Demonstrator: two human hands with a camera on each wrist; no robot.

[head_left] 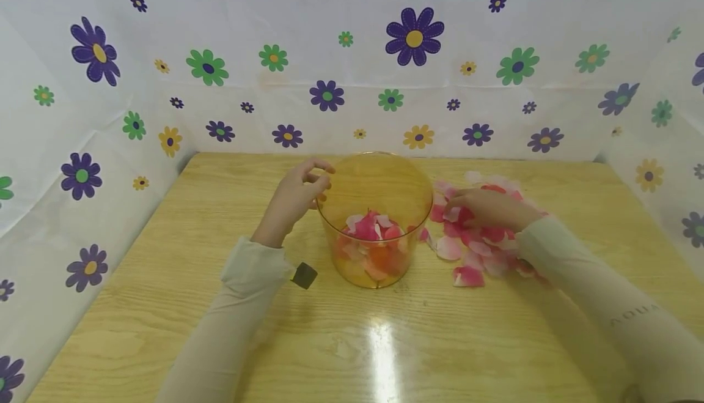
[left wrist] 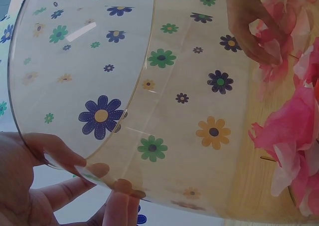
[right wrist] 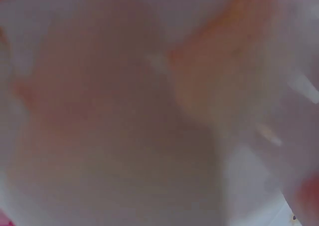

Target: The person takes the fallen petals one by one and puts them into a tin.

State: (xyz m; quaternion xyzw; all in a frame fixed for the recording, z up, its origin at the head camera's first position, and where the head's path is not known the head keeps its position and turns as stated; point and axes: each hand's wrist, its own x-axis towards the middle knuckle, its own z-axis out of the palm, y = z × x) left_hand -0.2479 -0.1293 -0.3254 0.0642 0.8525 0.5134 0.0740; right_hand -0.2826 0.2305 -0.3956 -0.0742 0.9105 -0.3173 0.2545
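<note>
Head view: tub between rim-pinching left hand and right hand among petals, its grip unclear

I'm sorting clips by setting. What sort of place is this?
Probably a small indoor work booth: a wooden table enclosed on three visible sides by flowered sheets, with bright glare on the tabletop.

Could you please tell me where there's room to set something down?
The pale wooden table is bare in front of the transparent amber bucket, between both cream sleeves, and from the left sleeve to the flower-printed white cloth. It's crowded right of the bucket, with pink and red petals and the right hand; the left hand is at the rim.
</note>
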